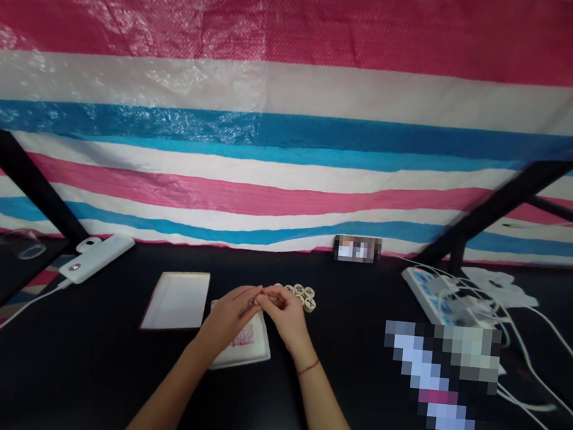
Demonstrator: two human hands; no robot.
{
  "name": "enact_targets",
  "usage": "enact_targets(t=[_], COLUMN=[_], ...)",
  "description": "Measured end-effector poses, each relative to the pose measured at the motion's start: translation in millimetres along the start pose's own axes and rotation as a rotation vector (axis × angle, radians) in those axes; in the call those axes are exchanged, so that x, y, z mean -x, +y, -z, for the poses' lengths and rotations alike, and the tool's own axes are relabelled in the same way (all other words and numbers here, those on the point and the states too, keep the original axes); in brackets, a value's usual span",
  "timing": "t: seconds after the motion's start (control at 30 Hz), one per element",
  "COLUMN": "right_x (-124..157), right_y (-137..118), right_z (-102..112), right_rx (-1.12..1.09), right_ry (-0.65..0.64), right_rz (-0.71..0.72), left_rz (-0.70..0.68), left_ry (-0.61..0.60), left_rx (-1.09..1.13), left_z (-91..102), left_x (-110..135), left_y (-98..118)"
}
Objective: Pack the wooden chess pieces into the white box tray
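Note:
My left hand (228,314) and my right hand (286,317) meet at their fingertips above a white open box (257,354), whose inside shows a pink-red printed pattern. Closed in a pinch, the left fingers hold a small round xiangqi piece (252,302) with a dark mark. The right fingers are closed too, pressed close to the left ones; what lies in them is hidden. Just beyond my right hand sits a cluster of cream xiangqi pieces (309,303) with black characters, partly covered by that hand.
Left of the box lies a white-lined lid (178,301). A white power bank (98,260) with a cable is at far left. A power strip (427,295) with tangled white cables stands at right. Blurred-out items lie near it and at the back edge. Striped sheeting (287,202) hangs behind.

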State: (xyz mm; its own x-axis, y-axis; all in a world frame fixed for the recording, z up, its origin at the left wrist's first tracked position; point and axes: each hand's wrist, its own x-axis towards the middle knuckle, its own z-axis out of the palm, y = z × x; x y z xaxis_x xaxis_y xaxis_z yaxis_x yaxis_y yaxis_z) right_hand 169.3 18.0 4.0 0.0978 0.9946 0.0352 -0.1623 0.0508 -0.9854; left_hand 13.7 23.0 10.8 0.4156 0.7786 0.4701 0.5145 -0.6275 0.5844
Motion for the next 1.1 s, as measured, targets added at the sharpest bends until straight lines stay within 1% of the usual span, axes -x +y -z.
enact_targets(t=[0.17,0.27,0.4,0.5,0.57,0.67,0.73,0.8,0.9,0.97,1.1], right_x=[1.8,3.0,1.9,0.1,-0.7,-0.9,-0.7,-0.5,-0.1,0.2,0.9], right_y=[-0.6,-1.8,-4.4,-5.8,-6.1,-6.0,-5.7,-5.2,-4.7,-4.5,-4.9], right_z=[1.2,1.3,8.1,16.3,20.6,23.3,22.9,21.7,20.1,19.4,18.9], right_rx=[-0.035,-0.076,-0.108,-0.113,-0.111,-0.111,-0.109,-0.106,-0.106,-0.094,-0.075], right_ry=[-0.020,-0.010,0.105,0.187,0.208,0.210,0.207,0.200,0.187,0.176,0.164], right_rz=[-0.009,-0.031,-0.038,-0.019,-0.007,-0.001,-0.009,-0.020,-0.028,-0.027,-0.014], left_rz=[0.027,0.035,0.092,0.141,0.138,0.070,-0.005,-0.071,-0.148,-0.188,-0.202], left_ry=[-0.036,-0.007,0.083,0.102,0.057,-0.089,-0.178,-0.236,-0.296,-0.320,-0.323], left_rx=[0.070,0.071,0.076,0.111,0.136,0.127,0.072,-0.027,-0.181,-0.245,-0.314], left_z=[4.4,3.1,4.6,10.1,12.8,11.1,6.7,1.4,-4.9,-7.0,-6.8], left_x=[1.3,2.5,4.1,4.5,5.1,6.6,7.2,7.3,6.9,6.8,7.1], left_y=[5.0,5.1,-1.2,-5.4,-5.1,-0.3,3.1,4.6,2.9,1.3,2.0])
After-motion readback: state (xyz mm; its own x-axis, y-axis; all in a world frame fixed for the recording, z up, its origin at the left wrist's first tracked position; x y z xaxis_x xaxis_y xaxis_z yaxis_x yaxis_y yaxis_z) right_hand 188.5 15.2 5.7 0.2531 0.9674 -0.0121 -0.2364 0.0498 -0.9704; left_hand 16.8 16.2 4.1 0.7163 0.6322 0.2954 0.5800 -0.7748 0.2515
